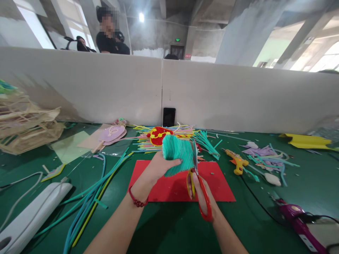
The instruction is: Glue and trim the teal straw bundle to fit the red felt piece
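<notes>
My left hand (158,165) grips a turquoise panel (178,153) that looks made of pipe cleaners laid side by side, thumb on its near face. In my right hand (202,192) are scissors (204,204) with red and yellow handles, their blades pointing up along the panel's right edge. Whether the blades touch the edge I cannot tell. Both hands are above a red sheet (164,187) lying on the green table. Behind the panel is a red piece with yellow trim (158,135), partly hidden, on a pile of coloured pipe cleaners (140,144).
A yellow glue gun (237,162) and a purple glue gun (296,215) lie on the right, with purple and blue scraps (267,158). Long pipe cleaners (92,197) and a white power strip (34,215) are on the left. A phone (168,117) leans against the white partition (79,84).
</notes>
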Demonstrator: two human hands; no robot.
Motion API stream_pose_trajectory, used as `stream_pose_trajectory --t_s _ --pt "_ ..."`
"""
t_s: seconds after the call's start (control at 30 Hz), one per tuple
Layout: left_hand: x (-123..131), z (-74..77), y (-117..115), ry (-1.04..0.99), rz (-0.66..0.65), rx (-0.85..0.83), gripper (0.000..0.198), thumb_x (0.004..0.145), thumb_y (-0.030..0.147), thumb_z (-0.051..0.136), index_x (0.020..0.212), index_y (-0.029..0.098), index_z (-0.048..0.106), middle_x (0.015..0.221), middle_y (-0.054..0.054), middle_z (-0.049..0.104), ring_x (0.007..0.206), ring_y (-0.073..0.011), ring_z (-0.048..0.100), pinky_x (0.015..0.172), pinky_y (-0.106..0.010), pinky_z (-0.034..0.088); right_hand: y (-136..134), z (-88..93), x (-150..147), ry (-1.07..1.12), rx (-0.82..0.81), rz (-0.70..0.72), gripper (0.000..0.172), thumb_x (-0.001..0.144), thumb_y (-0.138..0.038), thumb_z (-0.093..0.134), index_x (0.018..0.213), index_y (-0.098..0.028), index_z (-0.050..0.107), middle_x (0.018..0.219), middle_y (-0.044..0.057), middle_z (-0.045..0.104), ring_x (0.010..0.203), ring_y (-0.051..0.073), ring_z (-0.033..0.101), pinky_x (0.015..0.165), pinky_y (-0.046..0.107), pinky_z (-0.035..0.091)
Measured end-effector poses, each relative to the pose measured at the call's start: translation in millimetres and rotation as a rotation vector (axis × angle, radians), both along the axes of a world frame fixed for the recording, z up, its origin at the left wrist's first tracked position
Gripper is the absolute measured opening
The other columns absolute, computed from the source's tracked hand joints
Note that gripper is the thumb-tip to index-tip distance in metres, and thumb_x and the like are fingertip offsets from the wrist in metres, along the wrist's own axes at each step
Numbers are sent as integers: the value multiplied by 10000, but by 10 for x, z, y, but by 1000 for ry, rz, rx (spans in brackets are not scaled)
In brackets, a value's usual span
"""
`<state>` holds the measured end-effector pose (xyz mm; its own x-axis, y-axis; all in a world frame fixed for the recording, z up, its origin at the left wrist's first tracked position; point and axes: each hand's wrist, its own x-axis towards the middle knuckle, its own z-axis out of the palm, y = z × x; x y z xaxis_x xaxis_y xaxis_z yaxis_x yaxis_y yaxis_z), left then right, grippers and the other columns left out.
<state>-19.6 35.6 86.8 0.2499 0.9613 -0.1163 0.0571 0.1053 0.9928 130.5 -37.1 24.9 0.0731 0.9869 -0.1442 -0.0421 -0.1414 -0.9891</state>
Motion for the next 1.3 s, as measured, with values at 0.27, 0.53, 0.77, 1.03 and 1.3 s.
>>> stream_pose_trajectory --t_s 0.27,0.53,0.77,1.03,1.3 --pt "19 -13 -22 4 -3 -8 189 670 239 737 833 169 673 847 -30 707 714 -159 637 641 -261 525 2 -14 11 -21 -48 -70 538 733 -733 503 700 -197 463 505 -64 417 417 79 399 389 196 344" --pt "11 -28 -2 22 13 2 206 653 261 755 813 164 670 831 -36 707 717 -176 639 627 -269 520 16 -17 -2 -52 -118 -120 544 710 -734 527 637 -199 460 455 -70 399 362 75 396 329 189 316" --pt "-3 -10 -4 60 36 3 187 656 263 749 787 165 660 790 -20 696 670 -155 614 590 -249 503 29 -48 19 -95 -125 -140 549 710 -727 536 596 -197 450 440 -65 401 342 72 402 303 182 308" --pt "-24 9 9 13 17 -17 197 656 238 746 820 163 664 843 -29 708 719 -166 634 617 -249 511 68 -75 15 82 -65 -51 566 668 -749 563 672 -188 488 456 -75 413 351 60 379 334 183 318" --pt "-40 -1 23 -13 -29 9 226 640 258 753 834 177 670 903 -31 712 804 -188 650 688 -268 523 83 -80 32 74 -55 7 596 677 -771 523 677 -175 523 506 -49 463 377 64 414 367 190 337"
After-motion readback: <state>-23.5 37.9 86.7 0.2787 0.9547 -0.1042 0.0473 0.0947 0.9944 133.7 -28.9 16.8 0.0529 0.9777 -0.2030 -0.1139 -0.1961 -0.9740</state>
